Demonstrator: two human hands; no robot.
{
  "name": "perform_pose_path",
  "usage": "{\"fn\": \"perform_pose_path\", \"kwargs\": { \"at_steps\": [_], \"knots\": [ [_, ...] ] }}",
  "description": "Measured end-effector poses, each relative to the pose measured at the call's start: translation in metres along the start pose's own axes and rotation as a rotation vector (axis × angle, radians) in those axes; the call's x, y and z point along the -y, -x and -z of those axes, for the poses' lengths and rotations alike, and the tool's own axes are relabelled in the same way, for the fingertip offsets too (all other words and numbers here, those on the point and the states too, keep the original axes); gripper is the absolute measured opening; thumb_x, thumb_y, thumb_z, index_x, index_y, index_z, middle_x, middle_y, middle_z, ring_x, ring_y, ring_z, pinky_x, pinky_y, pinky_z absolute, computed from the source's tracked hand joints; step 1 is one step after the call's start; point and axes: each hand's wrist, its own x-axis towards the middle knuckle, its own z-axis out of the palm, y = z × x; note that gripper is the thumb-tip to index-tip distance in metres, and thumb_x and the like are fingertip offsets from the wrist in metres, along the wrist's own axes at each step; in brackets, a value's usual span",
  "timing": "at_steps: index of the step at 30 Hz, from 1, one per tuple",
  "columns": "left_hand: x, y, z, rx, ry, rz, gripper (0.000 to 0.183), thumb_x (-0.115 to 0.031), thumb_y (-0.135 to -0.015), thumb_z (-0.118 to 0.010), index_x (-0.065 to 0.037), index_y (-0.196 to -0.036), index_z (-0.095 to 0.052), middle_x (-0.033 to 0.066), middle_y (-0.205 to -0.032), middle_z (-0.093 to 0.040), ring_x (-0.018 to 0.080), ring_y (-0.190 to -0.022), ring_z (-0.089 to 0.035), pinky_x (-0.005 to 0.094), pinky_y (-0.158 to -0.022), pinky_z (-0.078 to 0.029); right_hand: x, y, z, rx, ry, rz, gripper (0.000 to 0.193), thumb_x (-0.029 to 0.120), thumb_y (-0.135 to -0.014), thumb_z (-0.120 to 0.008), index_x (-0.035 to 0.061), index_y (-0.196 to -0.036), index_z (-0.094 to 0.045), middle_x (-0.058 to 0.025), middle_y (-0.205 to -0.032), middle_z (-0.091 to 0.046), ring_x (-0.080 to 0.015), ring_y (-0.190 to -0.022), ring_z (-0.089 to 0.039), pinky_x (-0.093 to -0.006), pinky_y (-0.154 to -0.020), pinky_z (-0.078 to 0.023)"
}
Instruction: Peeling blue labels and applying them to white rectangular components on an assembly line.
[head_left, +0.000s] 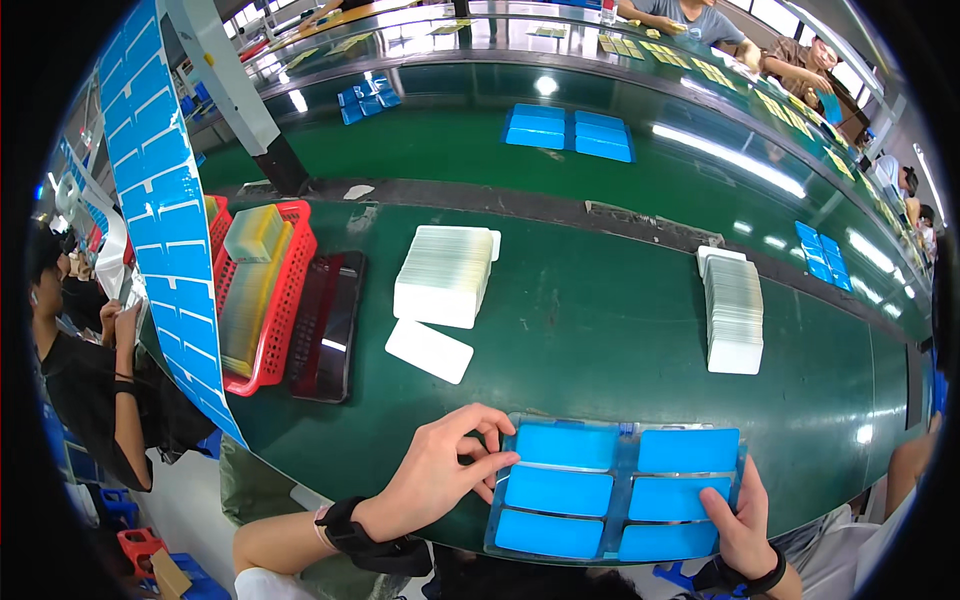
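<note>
A clear plastic sheet with several blue rectangular panels (558, 492) lies tilted at the front edge of the green table. My left hand (435, 468) pinches its upper left corner between thumb and fingers. On the opposite side, my right hand (742, 525) grips the right edge, thumb on top of a blue panel and fingers mostly hidden underneath. Beyond my left hand stands a fanned stack of white cards (445, 278), with one loose white card (430, 350) in front of it. A second fanned stack of white cards (733, 312) sits farther right.
At left are a red basket (276, 345) of cards and a dark glossy phone-like device (330, 330). A tall blue-panelled sheet (165, 210) hangs beside them. Past a dark ledge, a green belt (430, 150) carries blue-panelled sheets (570, 131). Other people sit left and across.
</note>
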Motion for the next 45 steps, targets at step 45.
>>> {"fn": "perform_pose_path", "kwargs": {
  "at_steps": [45],
  "knots": [
    [-0.007,-0.007,0.01,0.035,-0.947,-0.563,0.015,-0.007,-0.075,-0.064,-0.003,-0.088,-0.057,0.0064,-0.085,-0.056,0.0189,-0.081,-0.059,0.0301,-0.068,-0.049,-0.011,-0.001,0.013,0.098,-0.06,-0.169,0.06,0.002,-0.09,-0.05,-0.0007,-0.138,-0.014,-0.0206,-0.117,-0.053,-0.0195,-0.096,-0.059,-0.0284,-0.077,-0.05]
  ]
}}
